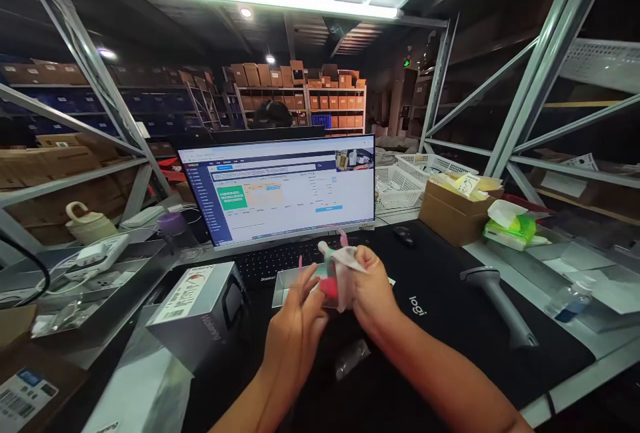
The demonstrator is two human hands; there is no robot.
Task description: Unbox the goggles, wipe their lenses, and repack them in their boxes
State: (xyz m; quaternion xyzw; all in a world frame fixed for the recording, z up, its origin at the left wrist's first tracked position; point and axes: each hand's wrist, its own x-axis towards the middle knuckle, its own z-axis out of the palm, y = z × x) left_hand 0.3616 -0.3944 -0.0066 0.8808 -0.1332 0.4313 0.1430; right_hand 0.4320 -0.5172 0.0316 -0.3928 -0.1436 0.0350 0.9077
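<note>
Both my hands meet in front of the keyboard (273, 261), just above the black desk mat (440, 313). My right hand (373, 289) is closed around a small pink and white item in a clear wrapper (336, 273). The fingers of my left hand (295, 326) are curled against the same item from the left, touching its red lower part. A small clear plastic bag (351, 357) lies on the mat under my hands. What exactly the item is stays hard to make out.
A monitor (280, 186) with a web page stands behind the keyboard. A grey box (200, 309) sits at the left, a barcode scanner (497, 306) and mouse (404, 235) at the right, a cardboard box (453, 209) and white baskets (400, 186) behind. Another person's head (271, 115) shows behind the monitor.
</note>
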